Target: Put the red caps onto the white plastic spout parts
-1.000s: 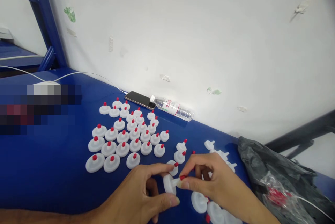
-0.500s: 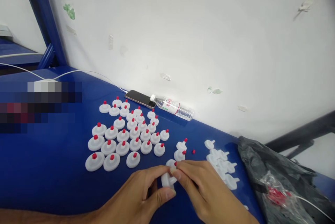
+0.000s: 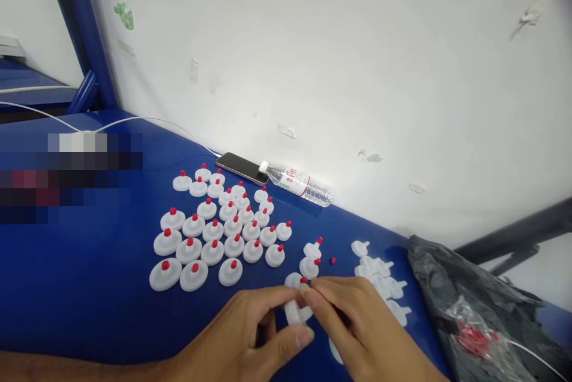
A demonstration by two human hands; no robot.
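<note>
My left hand (image 3: 259, 328) grips a white plastic spout lid (image 3: 293, 312) on its side between thumb and fingers, its short nozzle pointing right. Close against it, my right hand (image 3: 353, 322) has thumb and fingers pinched together above the nozzle; what lies inside the pinch is hidden. Just behind the fingertips is another white lid with a red tip (image 3: 294, 280), partly covered. Two more red-tipped lids (image 3: 309, 267) stand beyond it, beside a loose red cap (image 3: 333, 261). Part of a white lid (image 3: 335, 351) shows under my right hand.
Many red-tipped white lids (image 3: 212, 252) stand in rows on the blue table (image 3: 89, 298). Lids without red tips (image 3: 379, 275) are heaped at right, near a black plastic bag (image 3: 473, 275) and a clear bag of red pieces (image 3: 476, 337). A phone (image 3: 241, 168) and bottle (image 3: 297, 182) lie along the wall.
The view has shifted slightly. Both hands and the held lid have moved a little to the right, and part of a white lid now shows beneath my right hand.
</note>
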